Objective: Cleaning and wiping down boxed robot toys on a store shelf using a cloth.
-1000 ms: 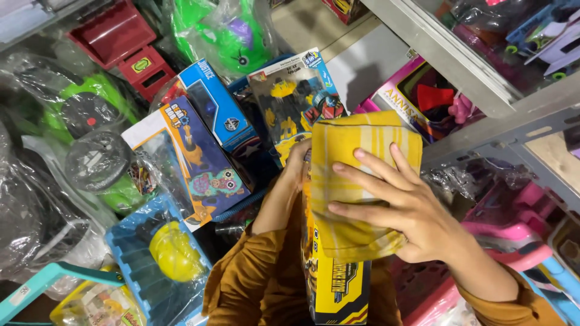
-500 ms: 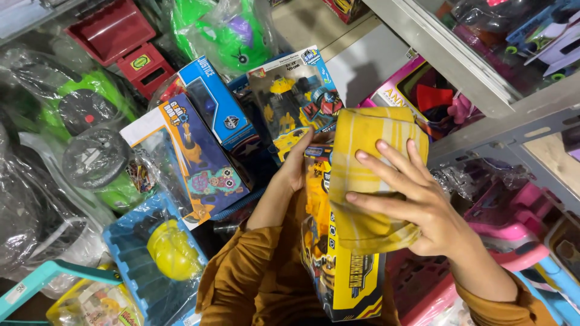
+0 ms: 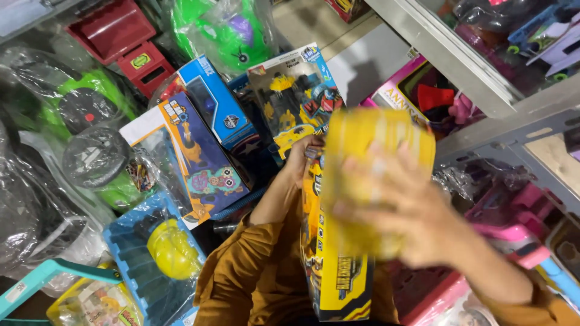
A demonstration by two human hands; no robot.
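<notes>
I see left hand (image 3: pixel 300 160) gripping the yellow box (image 3: pixel 336 271) top, steadying it upright at 6 o'clock | right hand (image 3: pixel 411 214), blurred, fingers spread, pressing a yellow cloth (image 3: pixel 368 139) on its face | blue boxes (image 3: pixel 211 108) at 10.

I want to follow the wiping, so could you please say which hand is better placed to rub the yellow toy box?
Probably the right: the right hand lies spread on the yellow cloth against the yellow toy box, while the left hand grips the box's far edge.
</notes>
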